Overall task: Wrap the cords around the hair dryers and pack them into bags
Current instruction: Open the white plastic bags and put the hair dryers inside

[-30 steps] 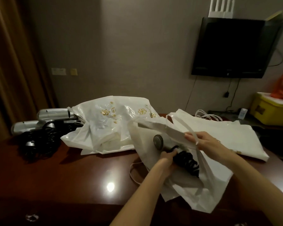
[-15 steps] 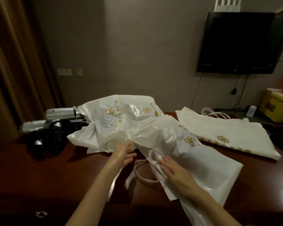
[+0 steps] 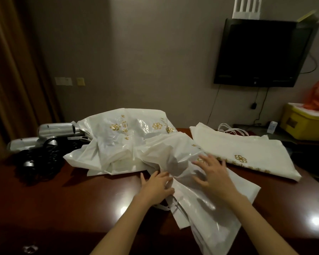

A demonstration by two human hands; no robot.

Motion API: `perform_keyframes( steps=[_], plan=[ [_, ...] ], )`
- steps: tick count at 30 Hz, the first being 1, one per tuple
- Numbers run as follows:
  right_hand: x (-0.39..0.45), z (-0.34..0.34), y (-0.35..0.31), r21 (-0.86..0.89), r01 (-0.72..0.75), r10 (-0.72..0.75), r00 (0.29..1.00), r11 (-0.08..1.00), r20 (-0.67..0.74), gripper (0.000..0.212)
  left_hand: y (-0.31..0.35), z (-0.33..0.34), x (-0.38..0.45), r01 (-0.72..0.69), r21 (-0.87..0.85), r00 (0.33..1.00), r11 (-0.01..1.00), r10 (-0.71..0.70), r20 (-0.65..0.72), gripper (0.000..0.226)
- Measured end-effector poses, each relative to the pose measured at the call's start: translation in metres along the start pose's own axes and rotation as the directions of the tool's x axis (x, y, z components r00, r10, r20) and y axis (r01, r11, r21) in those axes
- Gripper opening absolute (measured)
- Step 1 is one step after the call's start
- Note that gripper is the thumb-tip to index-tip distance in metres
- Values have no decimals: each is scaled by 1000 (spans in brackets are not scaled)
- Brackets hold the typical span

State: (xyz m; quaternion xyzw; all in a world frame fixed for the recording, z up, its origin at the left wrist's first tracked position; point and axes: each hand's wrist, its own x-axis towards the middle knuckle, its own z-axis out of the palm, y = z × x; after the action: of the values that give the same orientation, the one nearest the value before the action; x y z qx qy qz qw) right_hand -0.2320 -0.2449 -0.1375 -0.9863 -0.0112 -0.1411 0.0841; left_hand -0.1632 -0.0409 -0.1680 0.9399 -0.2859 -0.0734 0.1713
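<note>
A white plastic bag (image 3: 206,203) with gold flower prints lies crumpled on the dark wooden table (image 3: 63,203) in front of me; the hair dryer inside it is hidden. My right hand (image 3: 212,173) presses flat on the bag with fingers spread. My left hand (image 3: 157,184) touches the bag's left side near its handles, fingers lightly bent. Two silver hair dryers (image 3: 55,128) with black coiled cords (image 3: 39,159) lie at the far left. A filled white bag (image 3: 122,142) sits behind, and a flat stack of empty bags (image 3: 243,153) lies at the right.
A black television (image 3: 261,52) hangs on the wall at the right. A yellow box (image 3: 302,124) with an orange bag stands on a lower surface at far right. Curtains hang at the left. The table's front edge runs just below my forearms.
One second ago my left hand pushed the dryer into the open bag while my right held the handle. Since then the bag dropped flat and both hands moved onto it.
</note>
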Motion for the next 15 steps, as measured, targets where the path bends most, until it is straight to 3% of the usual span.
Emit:
perform_keyframes(
  steps=[3, 7, 9, 11, 15],
  plan=[
    [0, -9, 10, 190, -210, 161, 956, 959, 244, 62, -1, -7, -9, 2, 1, 1000, 1000, -2, -5, 42],
    [5, -13, -19, -129, -168, 187, 971, 977, 152, 51, 9, -6, -18, 109, 126, 991, 986, -97, -97, 29],
    [4, -14, -26, -169, -203, 228, 962, 964, 147, 44, 15, -9, -23, 180, 130, 973, 975, -157, -170, 34],
    [0, -20, -22, -117, -255, 277, 930, 960, 240, 48, 17, -12, -31, 272, 62, 945, 960, -255, -206, 53],
    [-13, -20, 10, 220, -438, 366, 880, 872, 302, 80, 8, -8, -36, 372, -68, 912, 926, -378, -160, 84]
  ],
)
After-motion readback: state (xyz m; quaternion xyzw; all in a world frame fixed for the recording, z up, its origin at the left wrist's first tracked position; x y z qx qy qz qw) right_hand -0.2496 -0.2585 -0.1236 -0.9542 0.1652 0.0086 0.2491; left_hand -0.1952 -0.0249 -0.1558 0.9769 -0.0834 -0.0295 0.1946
